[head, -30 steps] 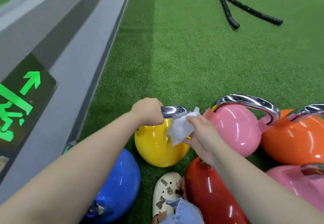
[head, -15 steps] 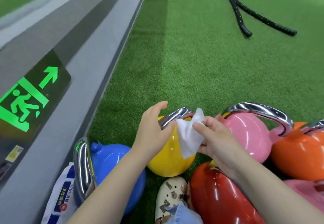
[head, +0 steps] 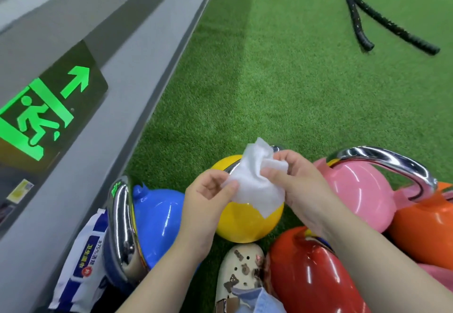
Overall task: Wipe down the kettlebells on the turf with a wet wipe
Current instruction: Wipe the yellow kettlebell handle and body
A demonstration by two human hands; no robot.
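Both hands hold a white wet wipe (head: 255,180) just above the yellow kettlebell (head: 245,222) on the green turf (head: 282,87). My left hand (head: 208,195) pinches the wipe's left edge. My right hand (head: 299,185) grips its right side from above. The wipe hides most of the yellow kettlebell's chrome handle. Around it lie a blue kettlebell (head: 157,219) on its side, a pink kettlebell (head: 360,192), an orange kettlebell (head: 426,224) and a red kettlebell (head: 311,276).
A grey wall base (head: 137,50) with a lit green exit sign (head: 46,107) runs along the left. A wet-wipe pack (head: 83,266) lies between wall and blue kettlebell. My cream clog (head: 240,268) stands near the bottom. Black battle ropes (head: 355,16) lie far right.
My left hand let go of the yellow kettlebell's handle and took hold of the wipe. Both hands lifted the wipe off the handle. The view shifted, revealing the blue kettlebell's handle and the wipe pack.
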